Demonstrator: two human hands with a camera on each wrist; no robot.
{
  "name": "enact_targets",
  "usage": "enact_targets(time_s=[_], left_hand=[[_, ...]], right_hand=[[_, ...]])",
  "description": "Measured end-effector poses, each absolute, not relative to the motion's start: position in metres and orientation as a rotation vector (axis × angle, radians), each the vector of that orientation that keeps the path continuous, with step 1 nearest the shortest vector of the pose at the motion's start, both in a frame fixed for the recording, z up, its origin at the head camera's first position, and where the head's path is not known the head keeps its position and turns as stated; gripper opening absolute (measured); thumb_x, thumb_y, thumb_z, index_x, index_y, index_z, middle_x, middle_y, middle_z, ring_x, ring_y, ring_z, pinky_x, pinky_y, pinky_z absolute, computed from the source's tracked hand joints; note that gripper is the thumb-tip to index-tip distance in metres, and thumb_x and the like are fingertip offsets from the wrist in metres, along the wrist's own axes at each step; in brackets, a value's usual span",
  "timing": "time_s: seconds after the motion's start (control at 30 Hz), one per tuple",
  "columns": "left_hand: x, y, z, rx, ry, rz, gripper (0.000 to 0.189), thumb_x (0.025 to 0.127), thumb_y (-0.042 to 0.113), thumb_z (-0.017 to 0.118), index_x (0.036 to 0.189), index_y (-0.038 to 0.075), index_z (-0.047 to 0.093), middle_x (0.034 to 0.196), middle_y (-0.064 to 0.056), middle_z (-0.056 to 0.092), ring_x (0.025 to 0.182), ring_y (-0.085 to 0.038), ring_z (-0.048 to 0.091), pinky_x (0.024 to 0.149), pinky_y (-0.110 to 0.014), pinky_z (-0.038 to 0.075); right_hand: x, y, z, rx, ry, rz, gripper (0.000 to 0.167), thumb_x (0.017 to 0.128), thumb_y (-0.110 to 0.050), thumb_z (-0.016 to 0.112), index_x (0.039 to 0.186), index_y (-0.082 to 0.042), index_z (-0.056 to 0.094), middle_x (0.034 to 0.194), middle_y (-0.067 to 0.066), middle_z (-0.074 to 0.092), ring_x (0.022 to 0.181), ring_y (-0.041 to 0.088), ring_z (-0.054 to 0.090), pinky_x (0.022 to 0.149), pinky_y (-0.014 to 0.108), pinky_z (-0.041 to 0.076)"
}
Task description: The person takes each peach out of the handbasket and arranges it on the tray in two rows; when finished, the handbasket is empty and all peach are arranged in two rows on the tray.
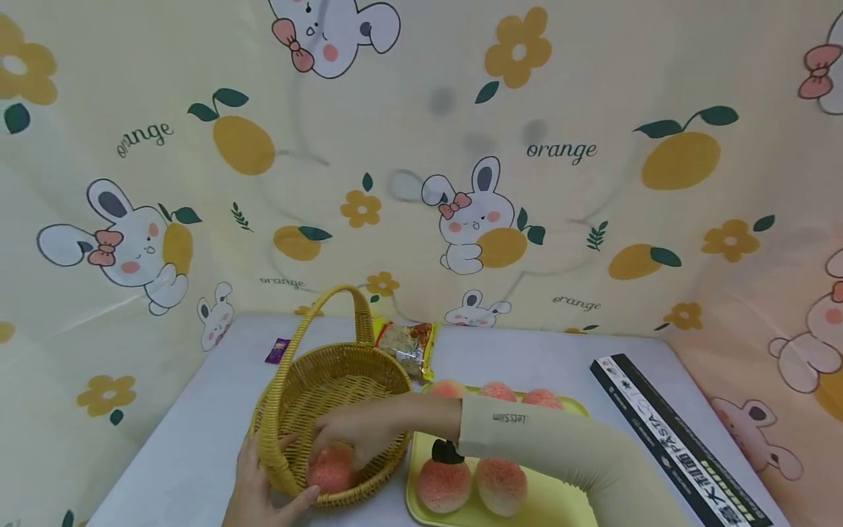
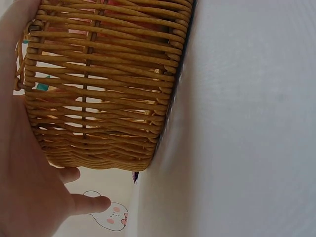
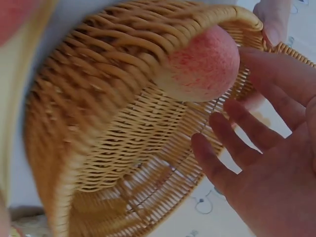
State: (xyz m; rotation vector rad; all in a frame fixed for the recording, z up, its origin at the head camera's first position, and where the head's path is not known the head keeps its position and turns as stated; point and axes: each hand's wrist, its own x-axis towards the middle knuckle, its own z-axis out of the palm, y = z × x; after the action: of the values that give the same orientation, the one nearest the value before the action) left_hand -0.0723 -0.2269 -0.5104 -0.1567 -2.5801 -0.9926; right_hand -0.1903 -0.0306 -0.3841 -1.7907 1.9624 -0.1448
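Note:
A yellow wicker basket (image 1: 342,359) with a tall arched handle stands on the white table. Inside it, near the front rim, lies a pink peach (image 1: 332,468). My right hand (image 1: 362,435) reaches into the basket over this peach. In the right wrist view that hand (image 3: 281,148) has its fingers spread and extended close beside the peach (image 3: 210,66). My left hand (image 1: 257,483) rests against the basket's near left side, thumb by the front rim. The left wrist view shows this hand (image 2: 34,182) with straight, spread fingers along the woven wall (image 2: 106,84).
Right of the basket, a yellow tray (image 1: 556,479) bears several peaches (image 1: 444,484), partly behind my right sleeve (image 1: 546,439). Behind the basket sit a clear and yellow food packet (image 1: 408,344) and a small purple packet (image 1: 277,350). A long black box (image 1: 678,439) lies at the right.

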Motion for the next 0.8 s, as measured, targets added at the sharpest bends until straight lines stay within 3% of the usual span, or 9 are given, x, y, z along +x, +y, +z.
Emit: enact_targets(time_s=[0.23,0.57,0.8], left_hand=[[-0.071,-0.226,-0.510,-0.140,-2.606,-1.023,0.072,0.073,0.042,0.087,0.131,0.010,0.059,0.147,-0.015,0.033,0.136,-0.040,0.022,0.092,-0.071,0.034],[-0.072,-0.227,-0.505,-0.133,-2.608,-1.036,0.070,0.075,0.042,0.086,0.132,0.012,0.060,0.152,-0.014,0.029,0.137,-0.042,0.022,0.093,-0.071,0.032],[-0.072,-0.229,-0.508,-0.140,-2.598,-1.048,0.071,0.075,0.039,0.086,0.134,0.011,0.059,0.154,-0.014,0.027,0.139,-0.044,0.019,0.093,-0.074,0.031]], right_hand=[[-0.191,-0.049,-0.392,-1.788,1.924,-0.041,0.056,0.079,-0.004,0.082,0.131,-0.016,0.065,0.136,-0.001,0.054,0.123,0.004,0.046,0.096,0.013,0.036],[-0.182,-0.063,-0.399,-1.747,1.973,0.159,0.053,0.081,-0.015,0.084,0.129,-0.026,0.064,0.125,-0.012,0.057,0.112,0.002,0.048,0.084,0.020,0.040],[-0.179,-0.073,-0.406,-1.743,2.037,0.320,0.061,0.080,-0.023,0.086,0.134,-0.029,0.059,0.126,-0.014,0.055,0.116,0.002,0.048,0.087,0.022,0.043]])
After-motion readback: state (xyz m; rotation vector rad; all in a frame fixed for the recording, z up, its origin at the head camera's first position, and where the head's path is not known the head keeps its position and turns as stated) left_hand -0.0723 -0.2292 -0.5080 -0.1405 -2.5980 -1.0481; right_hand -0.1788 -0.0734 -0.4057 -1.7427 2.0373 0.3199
